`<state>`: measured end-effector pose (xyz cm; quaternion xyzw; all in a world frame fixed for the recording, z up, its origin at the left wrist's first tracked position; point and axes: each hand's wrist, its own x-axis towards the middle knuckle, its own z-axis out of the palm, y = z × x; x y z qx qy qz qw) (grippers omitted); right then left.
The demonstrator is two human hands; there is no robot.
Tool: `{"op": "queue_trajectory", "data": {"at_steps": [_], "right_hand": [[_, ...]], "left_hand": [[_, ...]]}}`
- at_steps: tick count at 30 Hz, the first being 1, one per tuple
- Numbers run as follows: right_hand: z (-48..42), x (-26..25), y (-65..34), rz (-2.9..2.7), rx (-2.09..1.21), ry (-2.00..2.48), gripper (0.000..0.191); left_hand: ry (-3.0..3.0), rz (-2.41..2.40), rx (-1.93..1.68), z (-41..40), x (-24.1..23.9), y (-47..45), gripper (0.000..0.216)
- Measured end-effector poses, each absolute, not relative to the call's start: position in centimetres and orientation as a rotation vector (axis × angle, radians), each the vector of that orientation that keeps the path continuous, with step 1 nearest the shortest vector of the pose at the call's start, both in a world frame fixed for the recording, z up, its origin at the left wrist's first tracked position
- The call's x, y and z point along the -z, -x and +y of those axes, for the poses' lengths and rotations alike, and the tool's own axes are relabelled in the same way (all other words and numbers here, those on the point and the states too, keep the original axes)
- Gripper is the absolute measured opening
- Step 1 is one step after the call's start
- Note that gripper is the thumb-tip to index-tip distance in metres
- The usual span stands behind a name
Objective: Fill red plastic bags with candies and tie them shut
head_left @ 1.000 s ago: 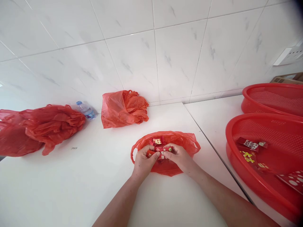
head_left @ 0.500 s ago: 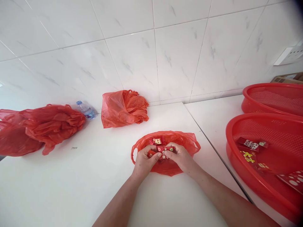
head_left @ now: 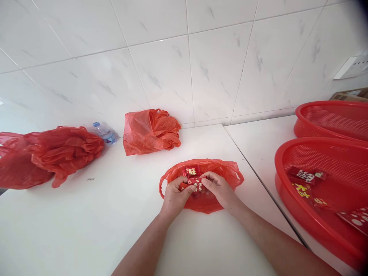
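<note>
Over an opened red plastic bag (head_left: 207,205) on the white table, both hands hold one small red snack packet (head_left: 196,184) with white characters. My left hand (head_left: 176,193) pinches its left side, and a second red-orange packet (head_left: 182,186) shows between those fingers. The fingertips of my right hand (head_left: 217,188) grip the packet's right end. Just behind the fingers, a shiny red packet (head_left: 191,171) with a pale gold character lies in the bag. My fingers hide part of the bag's inside.
A red basket (head_left: 280,161) holding several red packets stands to the right, with another red basket (head_left: 299,111) behind it. Crumpled red bags (head_left: 151,132) and a water bottle (head_left: 105,133) lie near the tiled wall. More red bags (head_left: 69,149) lie at left.
The packet between my hands has turned, so its white characters face differently. My right fingers have shifted to its right end. The bag and everything around it stay put.
</note>
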<state>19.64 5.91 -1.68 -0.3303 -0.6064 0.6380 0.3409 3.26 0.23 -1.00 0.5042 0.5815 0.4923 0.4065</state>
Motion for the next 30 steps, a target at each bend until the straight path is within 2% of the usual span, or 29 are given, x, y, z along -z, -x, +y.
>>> {"op": "queue_trajectory", "data": {"at_steps": [9,30], "right_hand": [[5.92,1.81,-19.63,-1.578,-1.642,0.887,0.032],[6.13,2.00,-19.53,-1.572,-1.459,0.931,0.024]], "left_hand": [[-1.322,1.499,-1.243,0.35,1.41,-2.89,0.017],[-1.233,1.470,-1.238,0.39,1.45,-3.07,0.023]]}}
